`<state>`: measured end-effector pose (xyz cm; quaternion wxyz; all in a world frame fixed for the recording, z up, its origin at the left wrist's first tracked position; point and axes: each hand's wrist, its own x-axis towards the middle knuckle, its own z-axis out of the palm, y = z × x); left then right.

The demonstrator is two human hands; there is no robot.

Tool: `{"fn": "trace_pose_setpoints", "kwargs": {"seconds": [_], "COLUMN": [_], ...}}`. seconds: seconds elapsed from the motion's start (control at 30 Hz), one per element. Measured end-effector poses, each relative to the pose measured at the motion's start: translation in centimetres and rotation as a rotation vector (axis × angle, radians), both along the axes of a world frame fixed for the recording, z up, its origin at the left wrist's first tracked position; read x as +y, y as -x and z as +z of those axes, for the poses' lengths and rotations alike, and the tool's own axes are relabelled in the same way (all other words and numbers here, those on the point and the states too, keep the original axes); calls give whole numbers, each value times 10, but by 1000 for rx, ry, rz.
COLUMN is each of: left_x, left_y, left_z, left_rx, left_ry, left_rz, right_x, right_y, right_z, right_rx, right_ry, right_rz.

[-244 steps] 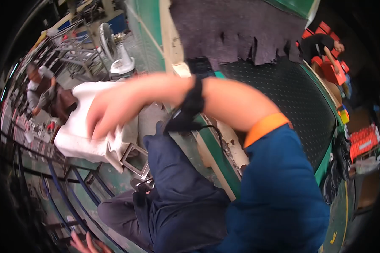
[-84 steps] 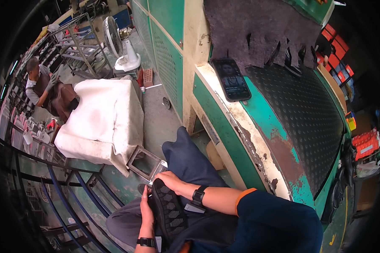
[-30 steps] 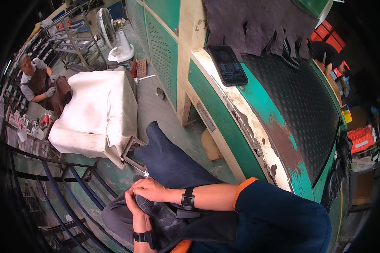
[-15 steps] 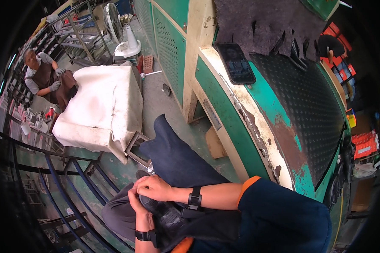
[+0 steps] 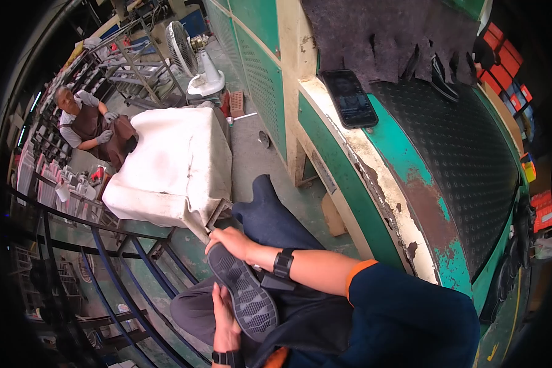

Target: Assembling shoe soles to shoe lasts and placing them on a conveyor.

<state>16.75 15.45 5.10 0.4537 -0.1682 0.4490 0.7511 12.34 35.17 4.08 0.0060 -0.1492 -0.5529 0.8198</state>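
A dark shoe (image 5: 246,299) lies across my lap with its grey patterned sole turned up. Whether a foot is inside, I cannot tell. My right hand (image 5: 232,243) wraps around its upper end, wrist crossing over from the right with a black strap. My left hand (image 5: 224,311) rests along the lower left side of the sole, fingers stretched out and pointing up; part of it is hidden by the shoe. Dark blue cloth (image 5: 270,214) spreads beyond my right hand, and a grey trouser leg (image 5: 190,310) shows on the left.
A white cloth-covered block (image 5: 171,159) stands ahead, with a gloved person (image 5: 92,129) seated beyond it. Dark metal rails (image 5: 129,270) run along the left. On the right is a green and cream machine (image 5: 349,178) bearing a phone (image 5: 349,98). A fan (image 5: 193,61) stands at the back.
My hands, clasped together before, are now apart on the shoe. The right grips its upper end, the left has dropped lower, and the sole has turned into view. The view has shifted slightly.
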Motion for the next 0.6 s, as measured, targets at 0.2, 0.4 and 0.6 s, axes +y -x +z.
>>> {"fn": "trace_pose_setpoints", "kwargs": {"seconds": [0.2,0.4,0.6], "left_x": [-14,-10,-15], "left_y": [-29,-34,-62], "left_z": [35,62,77], "left_rx": [-227,-256,-207], "left_ry": [-167,-46,85], "left_rz": [110,147,177], "right_x": [-7,-18,-25], "right_y": [1,-5,-17], "right_z": [-8,-17,1], "right_rx": [32,83,70], "right_ry": [338,166,213], "right_rz": [54,4,58]}}
